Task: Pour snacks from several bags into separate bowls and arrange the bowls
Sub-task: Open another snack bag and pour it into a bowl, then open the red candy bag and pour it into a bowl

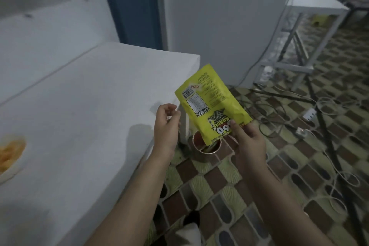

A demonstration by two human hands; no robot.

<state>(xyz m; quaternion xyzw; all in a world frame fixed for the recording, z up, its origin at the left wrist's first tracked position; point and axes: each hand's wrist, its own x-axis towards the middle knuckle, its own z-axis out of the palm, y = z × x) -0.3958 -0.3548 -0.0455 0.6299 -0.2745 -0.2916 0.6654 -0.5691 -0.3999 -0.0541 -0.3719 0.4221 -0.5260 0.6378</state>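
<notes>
White table (83, 106) fills the left, with a bowl (9, 158) of orange snacks at its near-left edge. Off the table's right corner, over a round bin (206, 149) on the floor, the right hand (250, 142) pinches an upside-down yellow bag (211, 104) — apparently emptied. The left hand (166, 126) hangs loosely curled, holding nothing. Next, probably: drop the bag in.
</notes>
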